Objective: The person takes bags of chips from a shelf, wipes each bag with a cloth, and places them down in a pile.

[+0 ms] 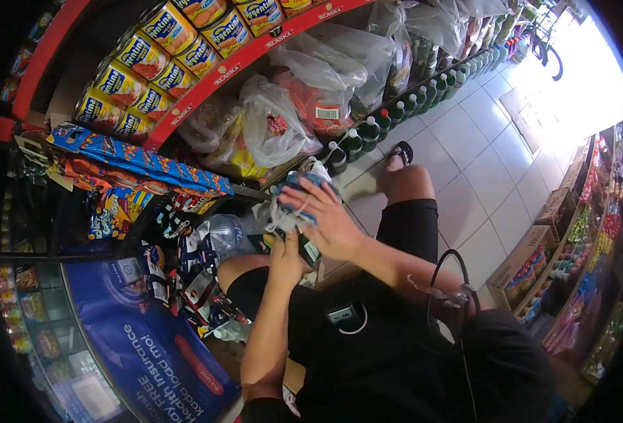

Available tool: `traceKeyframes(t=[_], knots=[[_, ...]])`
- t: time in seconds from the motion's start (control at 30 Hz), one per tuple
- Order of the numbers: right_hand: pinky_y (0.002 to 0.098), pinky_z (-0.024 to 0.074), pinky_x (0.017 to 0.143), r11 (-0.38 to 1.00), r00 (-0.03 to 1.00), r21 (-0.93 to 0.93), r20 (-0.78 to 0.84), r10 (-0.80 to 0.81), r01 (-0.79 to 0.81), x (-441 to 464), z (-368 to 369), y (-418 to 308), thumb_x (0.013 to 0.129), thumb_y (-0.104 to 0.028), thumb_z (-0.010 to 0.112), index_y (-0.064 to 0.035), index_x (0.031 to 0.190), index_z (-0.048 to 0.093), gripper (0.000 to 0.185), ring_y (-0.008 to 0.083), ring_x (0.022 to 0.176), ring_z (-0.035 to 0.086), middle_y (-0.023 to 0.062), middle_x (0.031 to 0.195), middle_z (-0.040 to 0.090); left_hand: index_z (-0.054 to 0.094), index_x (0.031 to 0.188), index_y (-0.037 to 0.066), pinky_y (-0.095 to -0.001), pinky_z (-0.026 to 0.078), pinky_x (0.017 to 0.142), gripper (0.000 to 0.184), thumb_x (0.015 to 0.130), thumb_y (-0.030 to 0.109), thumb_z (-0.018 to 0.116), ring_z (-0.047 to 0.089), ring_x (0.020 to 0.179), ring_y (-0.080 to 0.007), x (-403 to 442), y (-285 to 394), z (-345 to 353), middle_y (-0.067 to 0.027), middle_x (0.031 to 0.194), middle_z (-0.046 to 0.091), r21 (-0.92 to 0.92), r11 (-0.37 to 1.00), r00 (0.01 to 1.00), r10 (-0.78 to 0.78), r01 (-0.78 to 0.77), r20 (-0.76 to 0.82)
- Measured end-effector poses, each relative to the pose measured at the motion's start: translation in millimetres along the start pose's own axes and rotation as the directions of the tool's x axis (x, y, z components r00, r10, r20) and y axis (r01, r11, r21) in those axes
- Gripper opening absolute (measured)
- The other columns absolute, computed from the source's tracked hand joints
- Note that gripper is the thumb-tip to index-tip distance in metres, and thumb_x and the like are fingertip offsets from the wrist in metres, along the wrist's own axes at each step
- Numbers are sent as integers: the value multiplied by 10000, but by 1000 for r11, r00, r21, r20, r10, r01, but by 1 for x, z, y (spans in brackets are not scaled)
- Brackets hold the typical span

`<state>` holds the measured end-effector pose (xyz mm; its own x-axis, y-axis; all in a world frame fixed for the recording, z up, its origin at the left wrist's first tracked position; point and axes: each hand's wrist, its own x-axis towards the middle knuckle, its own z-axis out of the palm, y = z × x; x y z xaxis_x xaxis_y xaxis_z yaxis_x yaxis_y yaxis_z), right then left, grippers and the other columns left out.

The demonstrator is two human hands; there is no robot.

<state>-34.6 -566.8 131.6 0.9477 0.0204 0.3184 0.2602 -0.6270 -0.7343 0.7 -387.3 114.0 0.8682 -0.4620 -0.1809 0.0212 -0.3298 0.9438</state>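
My left hand (286, 259) has its fingers closed around a dark package (312, 252) with a green and white label; its exact kind I cannot make out. Over the top of it my right hand (320, 217) lies with fingers stretched out, resting on a crumpled blue-and-clear plastic bundle (294, 182). Thin whitish plastic strands hang between the two hands. Part of the bundle is hidden under the right palm. Just left of the hands stands a large clear plastic bottle (225, 233).
Stacked cans (142, 56) fill a red-edged shelf (209, 83). Bagged goods (276, 123) sit beneath it, beside a row of green bottles (385, 123). Snack packs (142, 166) hang at left above a blue sign (135, 338). Cardboard boxes (530, 264) line the tiled floor (459, 190) at right.
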Motion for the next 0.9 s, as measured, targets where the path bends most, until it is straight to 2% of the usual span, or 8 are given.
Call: traceKeyframes(t=[0.2,0.33,0.4,0.43,0.5,0.57,0.7,0.9], knots=[[487,220,1208,962,965,111,-55,257,-250,18,32,75,952,-213,552,-40,1420,475,505,363,1480,283,213,1522,410,559,1274,-43,-355,534,881,494,1065,395,467,664,1026,-220,-11,4,14,-131,1221,643,-679,686,878,-462,262,-127],[527,180,1215,996,992,-48,103,-72,77,-11,32,-1,949,-248,556,-55,1470,424,571,356,1489,267,203,1521,413,589,1247,34,-367,545,860,435,1054,409,485,671,996,-217,11,-21,11,-100,1156,661,-768,625,892,-417,142,-174],[486,293,1175,997,994,-23,-82,68,-70,-11,38,28,983,-287,524,-60,1446,460,519,347,1411,412,199,1440,510,587,1248,36,-358,557,800,414,1045,389,509,676,967,-206,9,-19,10,-100,1129,672,-729,621,841,-528,289,-117],[462,362,1122,896,906,180,-46,420,-406,-11,39,48,996,-304,513,-61,1411,496,481,332,1330,490,187,1374,562,581,1249,33,-348,565,743,413,1047,385,508,687,929,-203,6,-13,13,-99,1120,676,-761,604,854,-503,237,-134],[429,469,1018,472,591,481,125,797,-739,-20,38,104,1011,-331,503,-61,1346,555,433,294,1179,604,160,1258,637,573,1254,28,-340,575,676,410,1049,377,506,701,885,-202,-1,-3,9,-98,1104,684,-823,543,865,-481,163,-146],[420,503,977,138,460,769,218,861,-624,-38,43,171,1003,-331,514,-63,1316,583,418,270,1112,641,138,1209,663,566,1259,23,-345,580,657,408,1051,368,506,709,872,-204,-1,4,5,-96,1092,690,-885,448,872,-475,122,-120],[452,488,997,-230,536,935,344,771,-270,-51,10,159,1008,-354,428,-65,1372,543,479,329,1140,626,136,1275,637,548,1328,65,-374,595,823,438,1057,402,475,698,1017,-223,-4,4,-40,-96,1198,672,-867,497,895,-403,38,-192],[540,371,1129,-322,657,896,444,609,-307,-58,0,154,995,-352,375,-50,1482,408,574,381,1353,478,180,1476,490,523,1345,4,-355,563,841,526,1031,426,530,676,1031,-213,-42,8,-135,-108,1212,656,-711,681,761,-366,-172,-535]])
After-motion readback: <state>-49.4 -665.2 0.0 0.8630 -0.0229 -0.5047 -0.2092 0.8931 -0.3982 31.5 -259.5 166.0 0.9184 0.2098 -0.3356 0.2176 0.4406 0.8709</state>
